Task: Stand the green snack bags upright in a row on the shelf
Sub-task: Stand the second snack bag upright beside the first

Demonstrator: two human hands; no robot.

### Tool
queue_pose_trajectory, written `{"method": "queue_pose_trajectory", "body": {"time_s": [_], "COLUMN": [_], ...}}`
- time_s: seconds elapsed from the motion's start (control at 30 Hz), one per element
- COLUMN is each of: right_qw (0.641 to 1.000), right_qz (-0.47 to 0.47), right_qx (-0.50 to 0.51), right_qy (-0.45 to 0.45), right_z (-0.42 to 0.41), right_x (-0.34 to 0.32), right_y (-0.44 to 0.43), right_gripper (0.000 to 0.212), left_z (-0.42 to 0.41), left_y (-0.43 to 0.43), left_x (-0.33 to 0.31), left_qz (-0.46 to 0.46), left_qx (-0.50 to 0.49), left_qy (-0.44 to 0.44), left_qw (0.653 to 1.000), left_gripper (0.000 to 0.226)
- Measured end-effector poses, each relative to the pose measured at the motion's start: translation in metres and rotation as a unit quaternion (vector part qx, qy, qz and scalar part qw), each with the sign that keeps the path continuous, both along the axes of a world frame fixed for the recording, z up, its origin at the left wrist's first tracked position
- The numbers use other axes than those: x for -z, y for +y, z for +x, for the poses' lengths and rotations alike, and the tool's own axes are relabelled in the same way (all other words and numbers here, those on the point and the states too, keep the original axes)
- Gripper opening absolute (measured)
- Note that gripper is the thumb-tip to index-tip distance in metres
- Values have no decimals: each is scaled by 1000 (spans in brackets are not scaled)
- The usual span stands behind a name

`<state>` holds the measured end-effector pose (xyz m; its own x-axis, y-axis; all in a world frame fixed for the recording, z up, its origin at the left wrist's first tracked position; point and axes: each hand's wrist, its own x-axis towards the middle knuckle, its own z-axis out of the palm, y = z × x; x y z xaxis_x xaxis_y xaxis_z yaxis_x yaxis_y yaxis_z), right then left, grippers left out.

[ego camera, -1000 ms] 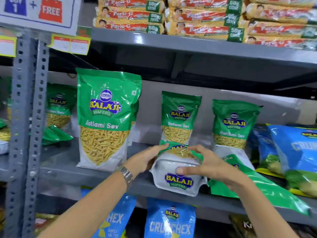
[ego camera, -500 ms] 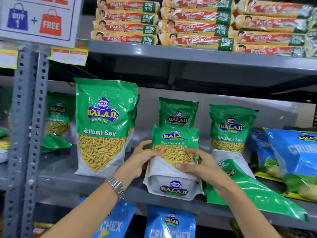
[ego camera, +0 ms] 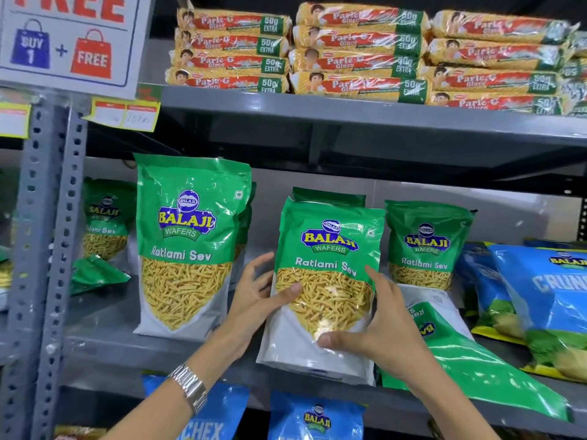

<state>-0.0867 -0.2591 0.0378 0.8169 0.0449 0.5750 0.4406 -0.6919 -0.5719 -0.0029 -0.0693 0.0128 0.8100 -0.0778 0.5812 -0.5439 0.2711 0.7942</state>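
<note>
Your hands (ego camera: 320,312) now clamp the bag (ego camera: 327,281) upright on the shelf (ego camera: 104,341), no longer tipped; it hides another bag (ego camera: 328,195) behind

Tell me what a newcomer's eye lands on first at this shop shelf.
First, the green snack bag at centre, standing upright at the front edge of the grey shelf with the left hand and right hand on its sides. Next, the bigger green bag upright to its left, and another green bag lying flat to its right. Above, stacked yellow biscuit packs fill the upper shelf.
</note>
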Motion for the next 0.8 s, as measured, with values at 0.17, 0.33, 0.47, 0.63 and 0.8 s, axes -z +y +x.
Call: {"method": "queue_pose_trajectory", "body": {"time_s": [0.17, 0.33, 0.47, 0.63, 0.8], "right_qw": [999, 997, 993, 996, 985], "right_qz": [-22, 26, 59, 73, 160], "right_qx": [31, 64, 84, 52, -25], "right_qy": [-15, -37, -54, -17, 58], "right_z": [7, 34, 54, 76, 87], "right_x": [-4, 12, 25, 25, 30], "right_y": [4, 8, 8, 0, -13], "right_gripper": [140, 151, 151, 149, 119], "left_z": [5, 18, 37, 54, 60], "left_y": [0, -5, -7, -8, -6], "left_x": [-7, -21, -13, -3, 1], "left_qz": [-8, 61, 83, 82, 94], "left_qx": [-10, -10, -7, -17, 10], "left_qy": [-64, -117, -104, -82, -43], "left_qw": [998, 991, 991, 993, 995], "left_gripper": [87, 96, 102, 97, 111]}}
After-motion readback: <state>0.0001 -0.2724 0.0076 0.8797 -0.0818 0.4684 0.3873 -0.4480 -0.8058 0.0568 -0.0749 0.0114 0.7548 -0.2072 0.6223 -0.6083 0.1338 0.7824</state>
